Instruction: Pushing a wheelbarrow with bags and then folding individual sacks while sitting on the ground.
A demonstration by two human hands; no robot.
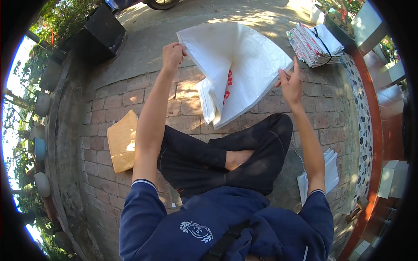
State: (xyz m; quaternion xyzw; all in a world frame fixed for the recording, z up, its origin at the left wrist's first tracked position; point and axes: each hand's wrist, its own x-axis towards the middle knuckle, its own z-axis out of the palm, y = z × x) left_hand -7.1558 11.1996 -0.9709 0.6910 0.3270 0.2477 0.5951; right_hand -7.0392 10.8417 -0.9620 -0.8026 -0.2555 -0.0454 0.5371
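Between my two raised hands a white woven sack [257,56] with red print is spread out in front of my crossed legs. My left hand [173,55] is closed on its upper left corner. At the right edge, my right hand [289,82] pinches the sack between thumb and fingers, with the index finger pointing up. A folded part [208,102] hangs below the middle, and a brownish stain runs down the centre of the sack.
A tied stack of folded sacks [315,43] lies at the far right. More white sacks [331,169] lie by my right elbow, and a tan folded piece [122,143] by my left arm. A black planter [98,35] stands far left on the paving [104,187].
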